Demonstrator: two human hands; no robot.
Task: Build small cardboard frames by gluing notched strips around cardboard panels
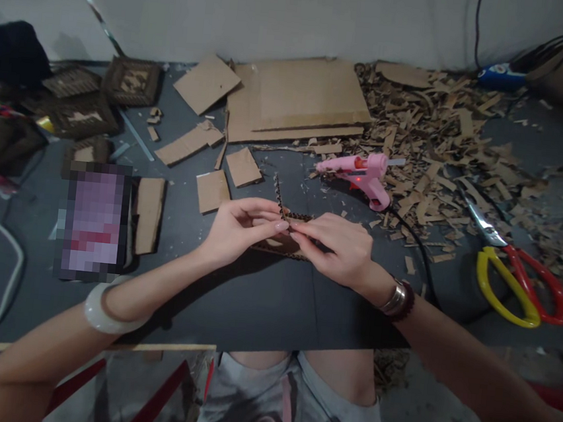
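Left hand (pixel 242 230) and right hand (pixel 332 249) pinch a small corrugated cardboard frame (pixel 278 247) close and steady between their fingertips above a black board (pixel 252 308), a pink hot glue gun (pixel 359 177) lying at one o'clock.

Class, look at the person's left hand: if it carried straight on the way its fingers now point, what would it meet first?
The left hand points rightward, and its fingertips already seem to touch the notched cardboard piece, so that comes first. The right hand lies just beyond, though depth is hard to judge.
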